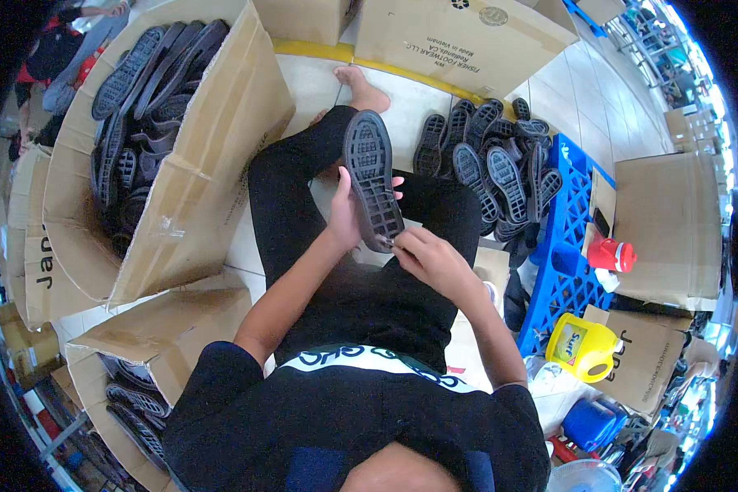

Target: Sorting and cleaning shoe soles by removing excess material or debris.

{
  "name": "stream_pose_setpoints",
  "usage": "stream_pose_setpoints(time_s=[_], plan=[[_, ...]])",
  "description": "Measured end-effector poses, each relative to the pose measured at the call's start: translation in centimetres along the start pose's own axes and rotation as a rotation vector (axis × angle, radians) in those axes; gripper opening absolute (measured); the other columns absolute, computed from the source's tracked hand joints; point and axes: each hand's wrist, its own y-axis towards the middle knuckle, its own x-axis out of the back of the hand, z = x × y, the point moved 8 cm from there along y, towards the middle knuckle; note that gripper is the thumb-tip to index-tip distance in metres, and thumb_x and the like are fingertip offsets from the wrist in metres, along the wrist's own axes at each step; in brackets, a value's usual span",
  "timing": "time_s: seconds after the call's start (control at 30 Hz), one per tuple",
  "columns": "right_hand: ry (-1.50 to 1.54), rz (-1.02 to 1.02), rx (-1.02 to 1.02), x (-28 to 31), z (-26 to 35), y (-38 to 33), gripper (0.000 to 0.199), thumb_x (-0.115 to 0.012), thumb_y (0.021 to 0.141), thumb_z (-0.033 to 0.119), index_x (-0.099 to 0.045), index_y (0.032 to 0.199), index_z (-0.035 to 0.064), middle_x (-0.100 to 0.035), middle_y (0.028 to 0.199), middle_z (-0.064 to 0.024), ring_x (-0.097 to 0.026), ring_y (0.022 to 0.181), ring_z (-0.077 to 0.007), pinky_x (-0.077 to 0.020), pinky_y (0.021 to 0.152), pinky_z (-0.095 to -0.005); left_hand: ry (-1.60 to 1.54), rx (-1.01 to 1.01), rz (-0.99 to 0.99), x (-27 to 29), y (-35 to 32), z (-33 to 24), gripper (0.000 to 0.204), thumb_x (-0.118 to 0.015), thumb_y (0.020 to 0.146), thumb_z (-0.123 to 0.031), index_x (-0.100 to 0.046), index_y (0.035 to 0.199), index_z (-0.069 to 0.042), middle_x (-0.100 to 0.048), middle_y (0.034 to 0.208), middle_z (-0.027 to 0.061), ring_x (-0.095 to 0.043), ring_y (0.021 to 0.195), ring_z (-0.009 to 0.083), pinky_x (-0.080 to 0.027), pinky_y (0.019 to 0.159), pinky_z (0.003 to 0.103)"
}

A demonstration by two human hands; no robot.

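A dark grey shoe sole with a grid of square recesses stands out from my lap, tread side towards me and toe end away. My left hand is closed around its middle, the thumb on the near edge and fingertips showing past the right edge. At the lower end of the sole, my right hand has its fingers pinched together against the rim. A small pale spot shows by those fingertips; whether it is a separate piece I cannot make out. Both forearms come up from below, over my black trousers.
At left, a large open carton holds many dark soles; a smaller carton below holds more. A pile of soles lies ahead right, beside a blue plastic pallet. A yellow jug and red container are at right.
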Motion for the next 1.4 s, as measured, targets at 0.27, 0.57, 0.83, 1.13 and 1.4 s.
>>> stream_pose_setpoints(time_s=[0.27,0.57,0.83,1.13,1.4], plan=[[-0.018,-0.495,0.108,3.0,-0.9,3.0,0.017,-0.068,0.076,0.0,-0.061,0.091,0.0002,-0.062,0.102,-0.014,-0.062,0.092,-0.0297,-0.052,0.08,-0.0351,-0.042,0.085,-0.071,0.4,-0.3,1.1,0.073,-0.026,0.091,-0.066,-0.045,0.128,-0.006,-0.057,0.118,0.0141,-0.057,0.103,0.0268,-0.048,0.089,0.043],[-0.334,-0.209,0.243,-0.2,1.8,0.7,0.023,-0.059,0.073,0.004,-0.058,0.095,-0.0015,-0.056,0.107,-0.0131,-0.058,0.099,-0.029,-0.0487,0.084,-0.0348,0.102,0.109,0.081,-1.3,-0.5,0.6,0.079,-0.021,0.09,-0.067,-0.041,0.133,-0.003,-0.057,0.121,0.0177,-0.059,0.103,0.027,-0.048,0.089,0.041],[-0.19,-0.119,0.168,0.1,1.7,-2.4,0.021,-0.061,0.073,0.004,-0.057,0.094,0.0,-0.056,0.107,-0.0132,-0.059,0.096,-0.0281,-0.0503,0.08,-0.0353,0.039,0.085,0.031,-0.4,-0.3,0.1,0.077,-0.019,0.092,-0.065,-0.038,0.135,-0.004,-0.055,0.123,0.0217,-0.061,0.101,0.0293,-0.05,0.086,0.042],[-0.375,-0.31,0.233,1.0,-0.3,2.7,0.021,-0.061,0.074,0.0,-0.057,0.094,-0.0015,-0.056,0.106,-0.0145,-0.058,0.097,-0.0306,-0.0487,0.084,-0.0364,0.087,0.113,-0.047,-0.2,-0.4,0.8,0.077,-0.016,0.092,-0.064,-0.039,0.136,-0.005,-0.052,0.127,0.0211,-0.058,0.106,0.0299,-0.046,0.093,0.044],[-0.25,-0.057,0.144,-0.8,0.5,-4.0,0.019,-0.06,0.074,0.005,-0.057,0.093,0.0002,-0.057,0.108,-0.012,-0.058,0.096,-0.027,-0.0498,0.081,-0.0354,0.109,0.059,-0.066,0.7,0.3,-0.4,0.078,-0.019,0.091,-0.067,-0.04,0.134,-0.005,-0.054,0.125,0.0202,-0.059,0.1,0.0285,-0.05,0.084,0.041]])
